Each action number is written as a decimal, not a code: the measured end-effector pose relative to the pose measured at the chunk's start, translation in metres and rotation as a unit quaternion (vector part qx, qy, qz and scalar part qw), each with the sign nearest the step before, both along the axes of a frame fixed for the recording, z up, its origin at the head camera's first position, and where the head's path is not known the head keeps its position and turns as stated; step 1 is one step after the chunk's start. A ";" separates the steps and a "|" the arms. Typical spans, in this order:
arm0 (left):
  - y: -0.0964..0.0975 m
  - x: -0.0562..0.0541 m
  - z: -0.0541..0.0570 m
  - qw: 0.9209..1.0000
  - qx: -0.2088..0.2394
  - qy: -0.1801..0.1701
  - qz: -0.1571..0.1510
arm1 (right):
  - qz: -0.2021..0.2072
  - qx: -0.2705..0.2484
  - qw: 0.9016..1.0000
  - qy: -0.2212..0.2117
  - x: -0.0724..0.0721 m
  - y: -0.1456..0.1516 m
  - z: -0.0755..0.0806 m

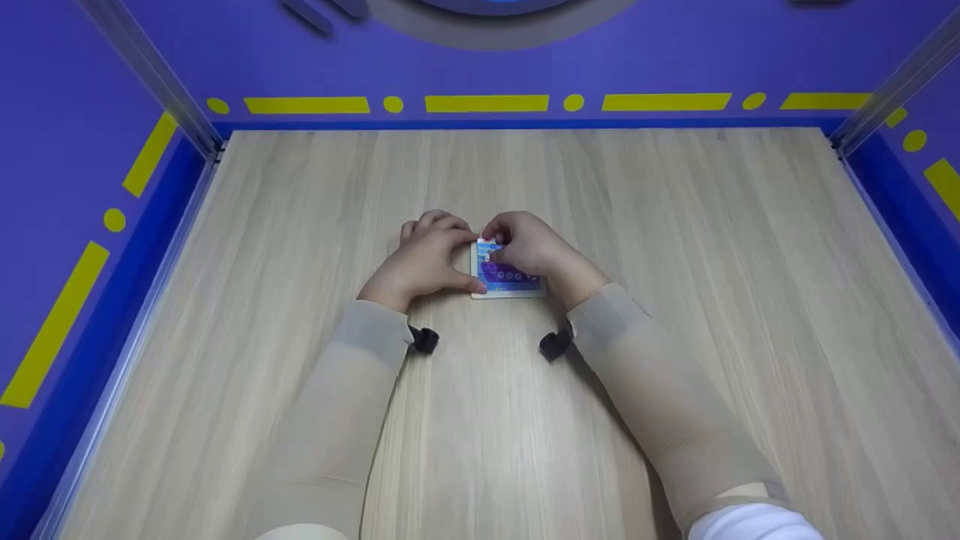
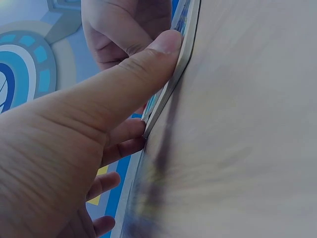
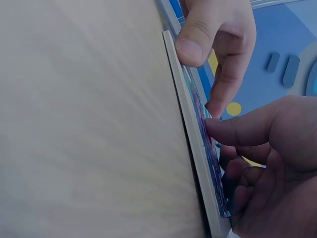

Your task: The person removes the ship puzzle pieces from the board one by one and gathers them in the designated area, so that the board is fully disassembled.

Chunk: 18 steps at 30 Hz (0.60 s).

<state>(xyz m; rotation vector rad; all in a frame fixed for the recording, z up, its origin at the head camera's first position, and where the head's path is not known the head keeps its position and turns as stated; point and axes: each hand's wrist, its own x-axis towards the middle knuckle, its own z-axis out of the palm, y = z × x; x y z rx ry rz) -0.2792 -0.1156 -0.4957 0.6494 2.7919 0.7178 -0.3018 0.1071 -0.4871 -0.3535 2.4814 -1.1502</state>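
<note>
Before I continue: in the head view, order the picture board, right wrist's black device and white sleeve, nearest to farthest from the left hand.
1. Picture board: touched by the left hand, on its right.
2. Black device: at the right wrist.
3. White sleeve: bottom right.

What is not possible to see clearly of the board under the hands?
Head view: part of the board is hidden under the right hand.
Head view: the board's printed details are too small to tell.
Left wrist view: the picture's top edge cuts off the board.
Right wrist view: the picture's bottom edge cuts off the board.
</note>
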 end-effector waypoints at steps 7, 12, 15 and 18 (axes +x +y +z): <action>0.000 0.001 0.002 1.000 -0.004 0.000 0.002 | -0.006 0.014 1.000 0.005 0.000 -0.001 -0.001; 0.001 0.001 0.001 1.000 0.000 0.002 0.004 | -0.006 0.005 1.000 0.005 0.000 0.000 -0.001; 0.001 0.000 0.000 1.000 -0.002 0.005 0.007 | -0.005 0.006 1.000 0.004 -0.001 0.000 -0.001; 0.002 0.000 0.000 1.000 -0.004 0.008 0.010 | -0.006 0.010 1.000 0.004 -0.001 0.000 -0.001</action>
